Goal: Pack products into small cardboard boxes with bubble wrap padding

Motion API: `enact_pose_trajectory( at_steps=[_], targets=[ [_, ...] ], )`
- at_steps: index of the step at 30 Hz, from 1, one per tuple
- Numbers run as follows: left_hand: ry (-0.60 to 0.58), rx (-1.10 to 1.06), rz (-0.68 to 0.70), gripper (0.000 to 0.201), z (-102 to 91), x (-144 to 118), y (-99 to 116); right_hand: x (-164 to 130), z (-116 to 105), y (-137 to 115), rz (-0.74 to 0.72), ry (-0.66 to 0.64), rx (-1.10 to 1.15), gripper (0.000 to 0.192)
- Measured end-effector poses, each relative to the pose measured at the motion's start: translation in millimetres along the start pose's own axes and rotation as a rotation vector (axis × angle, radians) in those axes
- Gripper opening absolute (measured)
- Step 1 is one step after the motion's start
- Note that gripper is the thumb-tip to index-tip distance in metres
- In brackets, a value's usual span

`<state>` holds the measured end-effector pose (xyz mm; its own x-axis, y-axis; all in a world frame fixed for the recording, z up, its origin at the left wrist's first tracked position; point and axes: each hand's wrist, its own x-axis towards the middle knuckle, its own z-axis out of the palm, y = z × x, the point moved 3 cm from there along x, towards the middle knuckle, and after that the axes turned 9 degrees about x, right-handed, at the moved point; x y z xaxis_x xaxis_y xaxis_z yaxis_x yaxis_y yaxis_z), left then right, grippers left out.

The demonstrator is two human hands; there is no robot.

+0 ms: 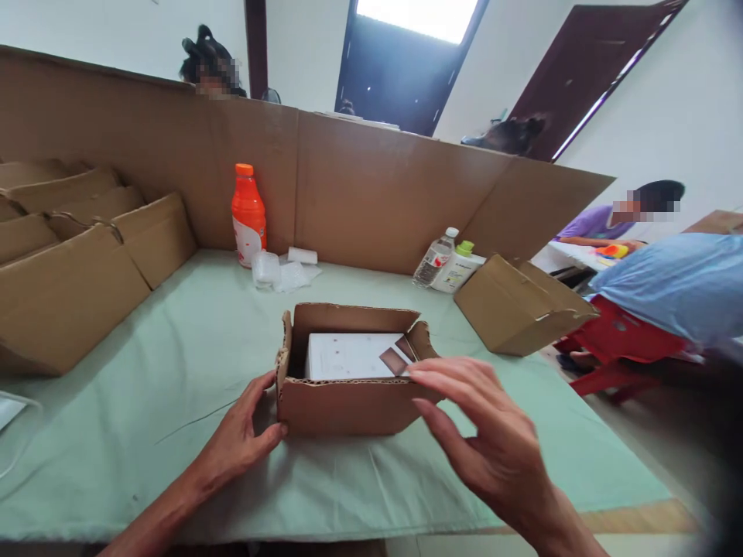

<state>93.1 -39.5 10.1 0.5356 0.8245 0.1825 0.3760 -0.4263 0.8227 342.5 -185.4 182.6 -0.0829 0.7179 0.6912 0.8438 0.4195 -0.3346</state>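
Note:
An open cardboard box (348, 408) stands on the table near its front edge, its top flaps upright or cut off. Inside lies a white box (354, 356) with brown squares printed at its right end. My left hand (241, 433) grips the cardboard box at its left near corner, thumb on the front and fingers along the side. At the right end, my right hand (481, 425) has its fingers stretched out and its thumb apart. Its fingertips are over the right rim, by the white box's end; whether they touch it I cannot tell.
Several open cardboard boxes (75, 294) stand at the left. An orange bottle (248, 213) and bubble wrap (284, 272) are at the back, before a cardboard partition (360, 186). A clear bottle (435, 257), a white bottle (457, 269) and another cardboard box (514, 305) stand right. Other people sit beyond.

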Motion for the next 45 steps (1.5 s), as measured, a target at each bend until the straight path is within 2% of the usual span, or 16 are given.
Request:
enact_pose_trajectory(
  at_steps=[2, 4, 6, 9, 11, 13, 16, 18, 21, 26, 29, 32, 34, 37, 41, 45],
  targets=[
    [-0.001, -0.007, -0.023, 0.064, -8.6, -3.6, -0.5, -11.3, -10.3, 16.5, 0.150, 0.226, 0.065, 0.024],
    [-0.006, -0.012, -0.032, 0.063, -11.3, -6.6, 0.4, -33.7, -15.5, 43.8, 0.378, 0.425, 0.149, 0.021],
    [-0.011, -0.019, -0.008, 0.063, -8.4, -8.6, 3.4, -62.6, -8.4, 72.6, 0.633, 0.525, 0.260, 0.026],
    [-0.034, -0.023, 0.026, 0.062, 0.1, -9.8, 9.1, -103.0, 26.0, 96.3, 0.930, 0.448, 0.483, 0.040],
    [-0.051, -0.012, -0.001, 0.059, 3.4, -9.2, 11.4, -120.1, 53.1, 94.9, 1.044, 0.358, 0.614, 0.046],
    [-0.062, 0.003, -0.050, 0.052, 3.9, -5.9, 12.0, -126.5, 73.3, 86.7, 1.104, 0.328, 0.715, 0.051],
    [-0.071, -0.026, -0.063, 0.049, 5.0, 9.0, 12.6, -121.9, 84.3, 80.2, 1.107, 0.385, 0.797, 0.053],
    [-0.071, -0.073, -0.030, 0.055, 8.6, 27.4, 12.2, -114.2, 84.5, 86.4, 1.070, 0.422, 0.813, 0.053],
    [-0.046, -0.116, 0.012, 0.060, 16.2, 65.8, 8.7, -97.8, 88.5, 110.1, 1.029, 0.431, 0.803, 0.056],
    [0.019, -0.083, 0.018, 0.063, 27.1, 128.1, 1.5, -64.9, 109.0, 157.9, 0.982, 0.461, 0.733, 0.063],
    [0.065, -0.051, 0.012, 0.061, 31.5, 142.8, -4.1, -57.8, 118.3, 174.8, 0.951, 0.475, 0.710, 0.061],
    [0.080, -0.015, 0.018, 0.056, 31.9, 141.7, -14.8, -64.4, 121.0, 180.7, 0.963, 0.489, 0.689, 0.057],
    [0.116, 0.029, 0.004, 0.051, 25.6, 141.9, -25.8, -71.0, 119.6, 181.2, 0.991, 0.524, 0.653, 0.057],
    [0.231, 0.130, -0.046, 0.046, 4.6, 155.5, -44.5, -75.6, 117.2, 180.8, 1.034, 0.558, 0.619, 0.059],
    [0.368, 0.275, -0.096, 0.044, -25.5, 193.5, -63.7, -73.0, 116.7, 182.3, 1.066, 0.540, 0.578, 0.060],
    [0.397, 0.331, -0.095, 0.042, -36.0, 227.2, -74.7, -71.3, 116.8, 184.7, 1.092, 0.537, 0.574, 0.060]
  ],
)
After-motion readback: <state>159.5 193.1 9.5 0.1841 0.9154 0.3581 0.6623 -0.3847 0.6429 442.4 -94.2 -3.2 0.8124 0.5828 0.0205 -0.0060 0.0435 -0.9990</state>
